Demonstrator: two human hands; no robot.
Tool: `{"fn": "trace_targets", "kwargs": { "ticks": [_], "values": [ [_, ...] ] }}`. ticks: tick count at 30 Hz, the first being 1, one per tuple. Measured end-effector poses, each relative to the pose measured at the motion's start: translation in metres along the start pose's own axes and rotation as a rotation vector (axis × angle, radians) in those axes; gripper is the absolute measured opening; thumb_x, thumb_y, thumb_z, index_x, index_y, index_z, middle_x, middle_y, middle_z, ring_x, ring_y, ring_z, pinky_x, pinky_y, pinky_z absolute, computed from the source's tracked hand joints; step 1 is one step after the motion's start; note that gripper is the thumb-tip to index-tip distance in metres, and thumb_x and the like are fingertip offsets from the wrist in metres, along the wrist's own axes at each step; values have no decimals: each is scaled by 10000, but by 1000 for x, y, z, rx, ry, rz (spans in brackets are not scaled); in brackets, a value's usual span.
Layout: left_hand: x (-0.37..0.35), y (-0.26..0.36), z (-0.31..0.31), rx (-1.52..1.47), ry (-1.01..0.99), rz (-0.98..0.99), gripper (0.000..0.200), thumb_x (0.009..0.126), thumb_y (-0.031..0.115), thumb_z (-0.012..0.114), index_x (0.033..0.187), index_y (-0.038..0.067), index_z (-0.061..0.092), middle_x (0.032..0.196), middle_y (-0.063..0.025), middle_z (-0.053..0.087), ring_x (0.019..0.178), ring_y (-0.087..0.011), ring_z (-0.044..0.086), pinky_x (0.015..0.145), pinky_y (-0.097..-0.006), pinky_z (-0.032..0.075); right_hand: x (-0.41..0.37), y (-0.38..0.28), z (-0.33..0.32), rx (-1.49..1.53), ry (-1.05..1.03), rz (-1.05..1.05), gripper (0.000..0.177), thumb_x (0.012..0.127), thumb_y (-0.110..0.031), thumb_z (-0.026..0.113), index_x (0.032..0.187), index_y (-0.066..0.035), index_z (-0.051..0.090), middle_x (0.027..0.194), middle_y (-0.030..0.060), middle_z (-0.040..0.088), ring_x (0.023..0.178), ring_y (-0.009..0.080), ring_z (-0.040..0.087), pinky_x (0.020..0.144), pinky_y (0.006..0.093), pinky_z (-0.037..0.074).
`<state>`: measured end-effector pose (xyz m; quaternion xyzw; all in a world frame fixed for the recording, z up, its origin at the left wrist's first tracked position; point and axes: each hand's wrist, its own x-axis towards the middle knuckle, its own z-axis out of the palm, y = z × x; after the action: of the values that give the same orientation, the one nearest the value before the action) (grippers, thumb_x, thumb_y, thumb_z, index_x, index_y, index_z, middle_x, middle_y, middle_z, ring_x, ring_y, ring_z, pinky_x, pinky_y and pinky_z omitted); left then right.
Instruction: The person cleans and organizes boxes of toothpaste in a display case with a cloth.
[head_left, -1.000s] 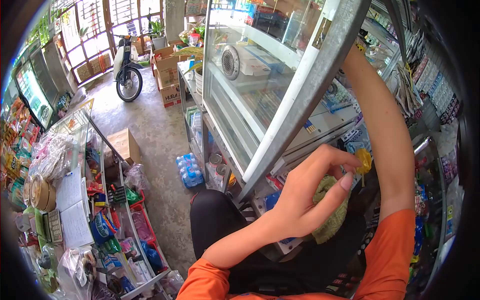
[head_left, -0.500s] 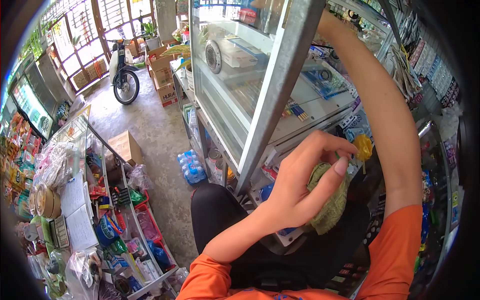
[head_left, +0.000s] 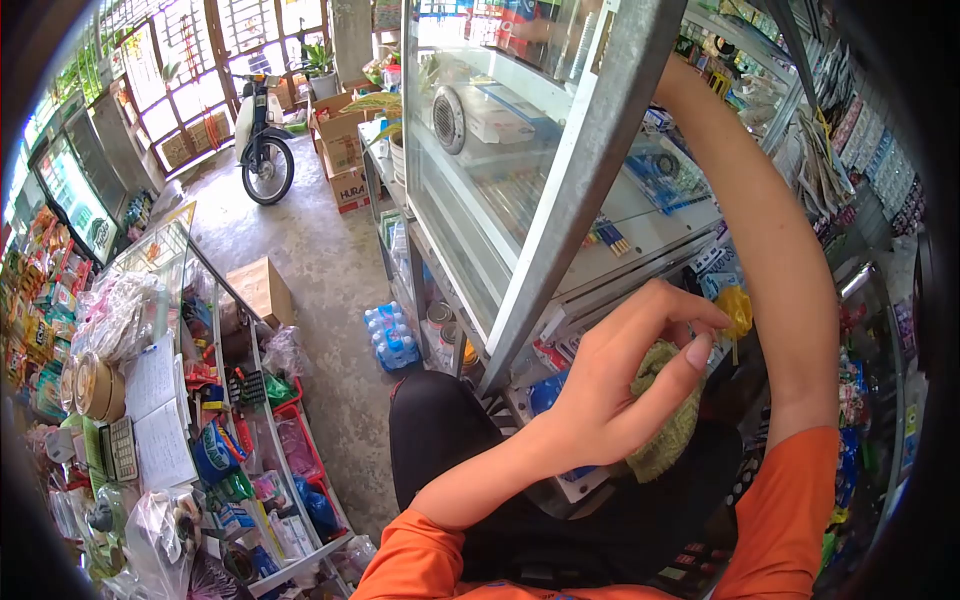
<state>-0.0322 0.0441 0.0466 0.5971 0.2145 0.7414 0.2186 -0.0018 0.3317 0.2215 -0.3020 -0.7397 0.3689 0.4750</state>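
Note:
My left hand (head_left: 640, 375) is in front of me, thumb and forefinger curved toward each other with a gap between the tips. A crumpled green cloth (head_left: 668, 425) hangs from its palm, apparently gripped by the other fingers, which are hidden. My right arm reaches up behind the metal post into the glass display cabinet (head_left: 500, 215). Only a blurred part of my right hand (head_left: 547, 32) shows through the upper glass, near red and blue boxes (head_left: 505, 22); its fingers cannot be made out. Beyond my left fingertips is a yellow plastic bag (head_left: 737, 312).
The cabinet's grey metal post (head_left: 590, 190) stands between my arms. Pencils (head_left: 608, 235) and a blue packet (head_left: 660, 175) lie on the lower shelf. At left, a counter holds an open notebook (head_left: 160, 415) and calculator (head_left: 121, 448). Bottled water (head_left: 390, 337) and a cardboard box (head_left: 260, 290) sit on the floor.
The view has shifted slightly, so the room appears farther right. My right hand has come a little lower behind the glass. My left hand stays curled with the cloth.

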Motion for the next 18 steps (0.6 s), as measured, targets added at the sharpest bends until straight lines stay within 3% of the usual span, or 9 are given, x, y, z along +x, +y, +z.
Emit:
{"fn": "trace_targets", "kwargs": {
  "ticks": [18],
  "values": [
    [-2,4,-3,5,-5,-31,242,1008,113,565,1185,-24,659,1050,-124,700,942,-203,672,839,-328,506,-19,-21,10,71,120,-81,452,1019,-347,572,1329,-24,629,1137,113,719,1020,245,691,916,400,518]
  ]
}}
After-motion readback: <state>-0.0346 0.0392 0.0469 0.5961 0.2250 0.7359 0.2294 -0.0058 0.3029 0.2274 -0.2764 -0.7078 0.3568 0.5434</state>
